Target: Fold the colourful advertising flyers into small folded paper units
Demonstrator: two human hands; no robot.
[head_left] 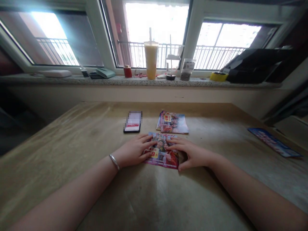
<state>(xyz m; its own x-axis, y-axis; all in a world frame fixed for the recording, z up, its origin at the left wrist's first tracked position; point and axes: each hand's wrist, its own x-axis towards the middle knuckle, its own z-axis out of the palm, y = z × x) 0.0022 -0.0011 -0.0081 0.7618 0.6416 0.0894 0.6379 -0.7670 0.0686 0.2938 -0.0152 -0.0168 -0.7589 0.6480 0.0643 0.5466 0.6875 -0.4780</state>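
Head view looks down on a pale, worn wooden table [72,154] set against a wall under a wide window, with bright daylight and balcony railings beyond the glass. A speckled stone sill [120,81] runs the width of the room. On it stand a tall cup of yellow drink [151,61] with a straw, a small red container [127,71], a clear jar [187,69], a yellow roll of tape [218,76], a green case [106,73] and a flat white object [55,73]; a dark device [252,65] sits at the right end.

In the middle of the table lies a colourful leaflet [162,154], flat, near the person. The left hand [133,151] rests on its left edge with fingers spread and flat, nothing clasped; a silver bangle [114,162] circles that wrist. The right hand [192,153] lies on the leaflet's right edge, likewise open and pressing down, thumb at the lower corner. Just behind, a second leaflet stack [172,122] lies apart from the first. A phone [132,122] lies left of that stack, its screen blurred. Well off to the right lies a blue leaflet [274,142].

The leaflets show faces and yellow-and-red price badges; a large "9" can be made out on the near one, and the rest of the print is too small to read.
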